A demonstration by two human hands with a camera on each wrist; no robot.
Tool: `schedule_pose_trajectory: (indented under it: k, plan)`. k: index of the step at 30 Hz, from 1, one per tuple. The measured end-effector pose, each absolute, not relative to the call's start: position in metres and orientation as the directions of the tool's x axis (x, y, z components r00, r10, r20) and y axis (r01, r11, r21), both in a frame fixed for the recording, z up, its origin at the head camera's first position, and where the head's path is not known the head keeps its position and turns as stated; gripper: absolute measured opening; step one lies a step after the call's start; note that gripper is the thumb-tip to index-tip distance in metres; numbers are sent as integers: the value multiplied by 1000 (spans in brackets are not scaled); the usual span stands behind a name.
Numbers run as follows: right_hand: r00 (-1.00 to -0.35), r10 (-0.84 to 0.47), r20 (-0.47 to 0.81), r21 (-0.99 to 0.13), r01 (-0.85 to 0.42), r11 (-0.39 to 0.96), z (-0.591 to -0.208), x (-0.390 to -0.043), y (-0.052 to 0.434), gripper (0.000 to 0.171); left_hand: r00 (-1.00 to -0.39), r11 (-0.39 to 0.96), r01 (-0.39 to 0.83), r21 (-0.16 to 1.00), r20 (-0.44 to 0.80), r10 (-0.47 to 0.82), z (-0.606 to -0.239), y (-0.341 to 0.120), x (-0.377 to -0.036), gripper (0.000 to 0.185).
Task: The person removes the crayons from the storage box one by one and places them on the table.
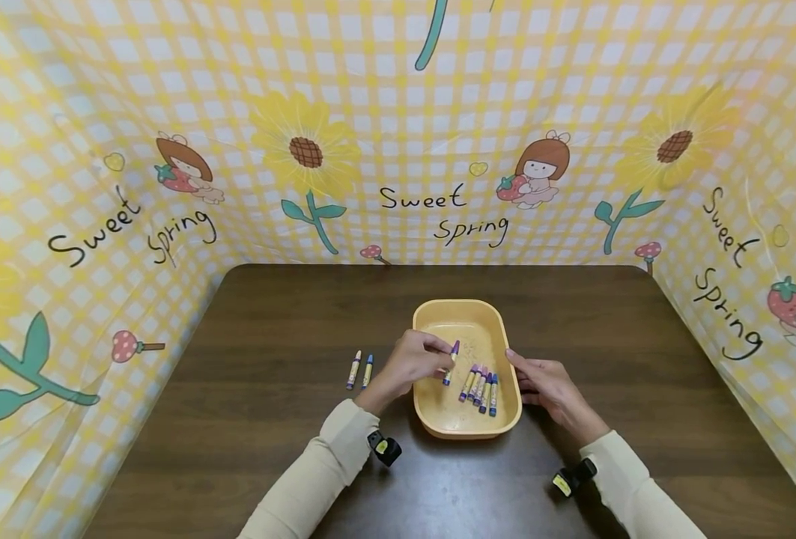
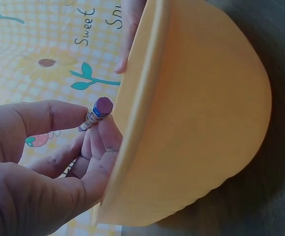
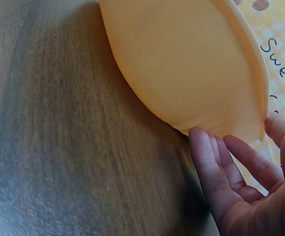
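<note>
A purple crayon (image 1: 455,348) is pinched between thumb and fingers of my left hand (image 1: 411,363), above the inside of a yellow plastic tub (image 1: 436,410). In the left wrist view the crayon's purple end (image 2: 103,106) points toward the camera, beside the tub's rim. Several crayons (image 1: 484,388) in purple, pink and blue lie side by side in the tub's near right part. My right hand (image 1: 553,385) holds the tub's right side; in the right wrist view its thumb (image 3: 276,129) is at the rim and its fingers (image 3: 206,157) rest against the outer wall.
Left of the tub, a pale crayon (image 1: 353,370) and a blue crayon (image 1: 368,370) lie on the dark wooden table (image 1: 290,314). A yellow checked cloth (image 1: 398,135) with printed flowers hangs behind and on both sides.
</note>
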State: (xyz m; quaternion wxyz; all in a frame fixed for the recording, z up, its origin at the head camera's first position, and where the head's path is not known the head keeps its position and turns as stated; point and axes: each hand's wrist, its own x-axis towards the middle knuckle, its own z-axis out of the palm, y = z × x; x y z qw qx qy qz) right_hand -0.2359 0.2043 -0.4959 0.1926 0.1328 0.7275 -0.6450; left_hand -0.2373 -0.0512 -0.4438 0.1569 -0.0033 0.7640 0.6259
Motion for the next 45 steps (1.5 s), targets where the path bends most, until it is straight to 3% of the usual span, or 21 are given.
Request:
schedule_pose_trajectory:
  k: [21, 34, 45]
  plan:
    - [-888, -86, -452, -890, 442, 117, -495, -240, 207, 60, -988, 187, -124, 975, -138, 66, -423, -114, -221, 20]
    - [-882, -99, -460, -887, 451, 104, -496, -241, 207, 53, -983, 173, -185, 967, -184, -22, -432, -152, -217, 24]
    - [-884, -98, -456, -888, 445, 116, -497, -239, 207, 58, -979, 178, -202, 963, -194, -61, -440, -171, -209, 23]
